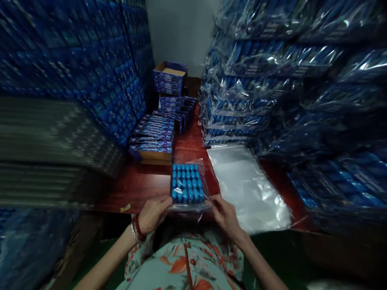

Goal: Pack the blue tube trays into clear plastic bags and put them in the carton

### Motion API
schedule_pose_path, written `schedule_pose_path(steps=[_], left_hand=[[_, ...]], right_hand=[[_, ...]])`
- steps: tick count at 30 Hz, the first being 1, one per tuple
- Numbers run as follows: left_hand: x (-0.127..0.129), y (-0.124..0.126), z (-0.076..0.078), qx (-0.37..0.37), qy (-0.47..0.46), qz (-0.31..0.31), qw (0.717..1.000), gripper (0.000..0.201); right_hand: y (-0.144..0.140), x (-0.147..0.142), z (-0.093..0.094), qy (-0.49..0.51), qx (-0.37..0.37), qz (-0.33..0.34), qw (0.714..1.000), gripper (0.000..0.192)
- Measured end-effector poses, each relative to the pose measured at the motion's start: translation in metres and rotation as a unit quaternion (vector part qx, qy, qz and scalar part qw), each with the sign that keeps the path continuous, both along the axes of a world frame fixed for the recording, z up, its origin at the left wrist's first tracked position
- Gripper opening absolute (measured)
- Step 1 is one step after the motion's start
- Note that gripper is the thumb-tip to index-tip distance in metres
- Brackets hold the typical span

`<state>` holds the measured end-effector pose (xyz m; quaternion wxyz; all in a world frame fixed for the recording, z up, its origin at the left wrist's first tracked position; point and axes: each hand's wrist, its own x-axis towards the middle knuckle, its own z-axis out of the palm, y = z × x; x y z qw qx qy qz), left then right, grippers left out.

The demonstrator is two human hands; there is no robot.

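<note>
With twelve o'clock straight ahead of the bagged block, a tall wall of blue packs in repeating rows climbs at ten o'clock, while stacks of blue packs in crinkled, shiny clear film rise at one o'clock. Smooth-edged, layered grey stacks stand between nine and ten, partly blurred. Beneath spreads the polished, reddish-brown surface. A flat, glossy pile of clear plastic bags lies at three o'clock; purple-blue printed cardboard boxes lean in a tight row at eleven. The block itself, a rectangular set of glossy blue egg-shaped pieces, shows neat rows, six across, inside a loose, reflective clear plastic bag. It rests near the surface's front edge, between and just beyond both grips. At seven to eight o'clock the left grip pinches the bag's near left corner; at four to five the right grip pinches the near right edge. A red beaded bracelet circles the left wrist.
</note>
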<state>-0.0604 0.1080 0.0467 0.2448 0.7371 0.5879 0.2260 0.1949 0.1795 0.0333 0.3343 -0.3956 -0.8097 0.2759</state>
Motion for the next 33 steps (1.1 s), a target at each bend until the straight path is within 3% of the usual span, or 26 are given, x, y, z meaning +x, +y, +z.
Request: schedule_pose_path(steps=[2, 4, 7, 11, 15, 22, 24, 28, 30, 33], left_hand=[[-0.008, 0.018, 0.032, 0.088, -0.031, 0.028, 0.995, 0.013], [-0.012, 0.038, 0.059, 0.156, -0.081, 0.104, 0.979, 0.014], [-0.014, 0.072, 0.079, 0.167, -0.249, 0.22, 0.929, 0.016], [-0.017, 0.113, 0.075, 0.112, -0.483, 0.242, 0.834, 0.025], [-0.022, 0.134, 0.063, 0.099, -0.591, 0.231, 0.766, 0.028], [-0.019, 0.149, 0.059, 0.162, -0.605, 0.199, 0.754, 0.021], [-0.018, 0.154, 0.062, 0.167, -0.613, 0.192, 0.748, 0.02], [-0.019, 0.162, 0.068, 0.184, -0.613, 0.201, 0.742, 0.018], [-0.018, 0.166, 0.07, 0.184, -0.619, 0.206, 0.736, 0.019], [-0.017, 0.17, 0.071, 0.181, -0.637, 0.202, 0.721, 0.025]], right_hand=[[0.021, -0.003, 0.029, 0.022, 0.052, -0.025, 0.998, 0.007], [0.042, -0.008, 0.055, 0.046, 0.08, -0.049, 0.995, 0.007], [0.074, -0.02, 0.077, 0.112, 0.044, -0.087, 0.989, 0.01], [0.113, -0.04, 0.083, 0.226, -0.031, -0.086, 0.97, 0.022], [0.134, -0.052, 0.089, 0.276, -0.055, -0.071, 0.957, 0.031], [0.147, -0.054, 0.097, 0.239, -0.037, -0.048, 0.969, 0.036], [0.149, -0.053, 0.102, 0.207, 0.017, -0.079, 0.975, 0.034], [0.142, -0.061, 0.122, 0.111, 0.244, -0.156, 0.951, 0.021], [0.133, -0.075, 0.131, 0.06, 0.327, -0.111, 0.936, 0.018], [0.123, -0.106, 0.134, -0.043, 0.394, -0.01, 0.918, 0.025]])
